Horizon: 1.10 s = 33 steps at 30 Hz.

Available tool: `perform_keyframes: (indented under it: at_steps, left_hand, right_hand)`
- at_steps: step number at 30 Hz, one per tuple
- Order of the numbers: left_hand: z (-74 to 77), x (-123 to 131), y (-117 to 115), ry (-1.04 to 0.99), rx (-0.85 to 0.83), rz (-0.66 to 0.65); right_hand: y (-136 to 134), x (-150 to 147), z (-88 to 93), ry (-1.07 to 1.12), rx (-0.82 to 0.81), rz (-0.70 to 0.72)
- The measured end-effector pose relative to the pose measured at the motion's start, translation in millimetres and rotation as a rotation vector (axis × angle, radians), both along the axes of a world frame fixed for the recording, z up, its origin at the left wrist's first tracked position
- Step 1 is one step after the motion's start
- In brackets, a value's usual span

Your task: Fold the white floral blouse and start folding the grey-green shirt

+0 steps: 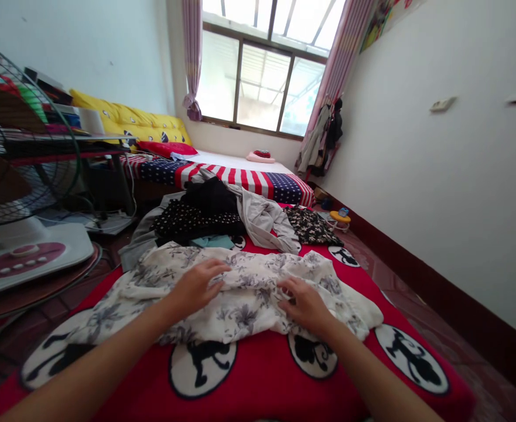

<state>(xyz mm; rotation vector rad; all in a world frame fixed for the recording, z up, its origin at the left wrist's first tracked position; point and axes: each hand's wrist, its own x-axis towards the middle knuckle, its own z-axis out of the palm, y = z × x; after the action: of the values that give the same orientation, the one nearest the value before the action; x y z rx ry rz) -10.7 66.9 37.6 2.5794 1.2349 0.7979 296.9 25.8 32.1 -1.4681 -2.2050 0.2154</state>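
A white garment with grey floral print [244, 316] lies spread, with wrinkles, across a red blanket [262, 381] patterned with black figures in white circles. On its left half is my left hand [200, 286], fingers stretched and thumb apart, nothing held. My right hand [304, 302] rests at the garment's right half, its slightly bent fingers apart and touching the cloth. Just beyond it lies a heap of clothes: a black polka-dot garment [196, 221], a light grey garment [264, 217] and a bit of pale teal cloth [214, 241].
A folded black floral garment [313, 225] lies at the far right of the blanket. To the left stands a fan [24, 258] on a round stool, near a cluttered desk [64, 140]. Behind is a bed with a striped, starred cover [235, 180]; a white wall [451, 176] runs along the right.
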Motion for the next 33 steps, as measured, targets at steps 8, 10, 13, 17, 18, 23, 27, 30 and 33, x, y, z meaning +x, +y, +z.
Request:
perform_keyframes:
  at_steps: [8, 10, 13, 17, 18, 23, 27, 30, 33]
  left_hand:
    - [-3.0, 84, 8, -0.291, -0.038, -0.134]
    - [-8.0, 99, 19, -0.276, -0.059, -0.127]
    - [-27.3, 115, 33, -0.106, -0.133, -0.083]
    - [-54.0, 120, 41, 0.094, -0.128, -0.019]
    - [-57.7, 119, 41, 0.11, -0.115, -0.01]
    - [-61.2, 118, 41, 0.129, -0.079, -0.005]
    - [-61.2, 118, 41, 0.144, -0.062, -0.001]
    - [-62.0, 118, 41, 0.156, -0.068, 0.016]
    - [-62.5, 118, 41, 0.161, -0.079, 0.033]
  right_hand:
    - [-4, -11, 6.3, 0.06, -0.074, 0.114]
    - [-2, -10, 4.0, 0.049, -0.141, 0.131]
    - [12, 4, -0.8, 0.167, -0.176, 0.001]
    - [47, 59, -0.1, 0.406, 0.019, -0.351]
    - [57, 76, 1.1, 0.433, 0.087, -0.452]
    - [100, 133, 5.0, 0.468, 0.119, -0.635]
    - [120, 134, 1.2, 0.462, 0.015, -0.538]
    - [124, 135, -5.1, 0.434, -0.053, -0.52]
    - [117, 145, -14.2, 0.427, -0.013, -0.58]
